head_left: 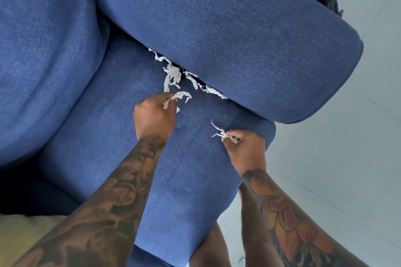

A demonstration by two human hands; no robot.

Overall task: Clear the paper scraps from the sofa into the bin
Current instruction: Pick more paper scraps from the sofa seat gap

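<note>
Two paper scraps are pinched, one per closed hand, left hand (154, 112) nearest the shreds (173, 76) strung along the armrest (238, 34) crease just beyond

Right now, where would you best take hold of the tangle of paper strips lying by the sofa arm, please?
Pinch the thick knot of the tangle of paper strips from the open seat cushion side. The sofa arm overhangs its far edge, and the thin tails would probably tear. Both the left hand and the right hand already hold scraps.

Bright, even daylight; wide-angle bending at edges.
</note>
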